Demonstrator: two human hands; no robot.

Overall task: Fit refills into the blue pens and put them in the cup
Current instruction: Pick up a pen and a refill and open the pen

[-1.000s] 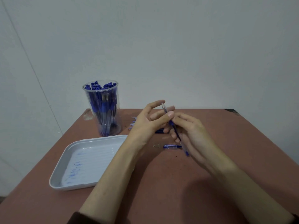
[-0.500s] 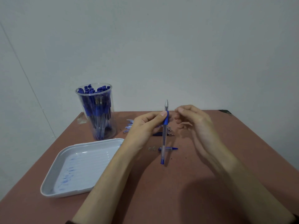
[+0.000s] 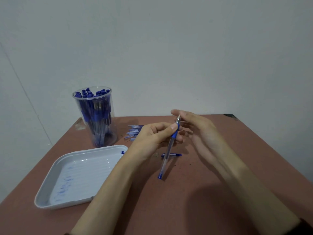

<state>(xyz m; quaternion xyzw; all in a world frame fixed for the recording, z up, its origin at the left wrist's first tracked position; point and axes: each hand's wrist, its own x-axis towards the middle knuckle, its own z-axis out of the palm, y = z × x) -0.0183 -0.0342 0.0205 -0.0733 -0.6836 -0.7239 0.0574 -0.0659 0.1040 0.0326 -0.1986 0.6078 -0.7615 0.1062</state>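
My left hand (image 3: pixel 152 138) pinches a blue pen (image 3: pixel 166 155) by its blue grip, holding it upright with the end cap on the table. My right hand (image 3: pixel 198 128) pinches the pen's metal tip between thumb and fingers. A clear cup (image 3: pixel 95 116) full of blue pens stands at the back left. A pile of pen parts (image 3: pixel 133 132) lies behind my left hand, partly hidden by it. One blue pen piece (image 3: pixel 174 155) lies on the table behind the held pen.
A white tray (image 3: pixel 50 189) with blue ink smears sits at the front left of the brown table (image 3: pixel 194 200). A plain wall rises just behind the table's back edge. A small clear bit (image 3: pixel 155 155) lies beside the loose pen piece.
My right hand, apart from the pen half a second ago, has come onto its metal tip. The pen now leans slightly right. The view has shifted a little.
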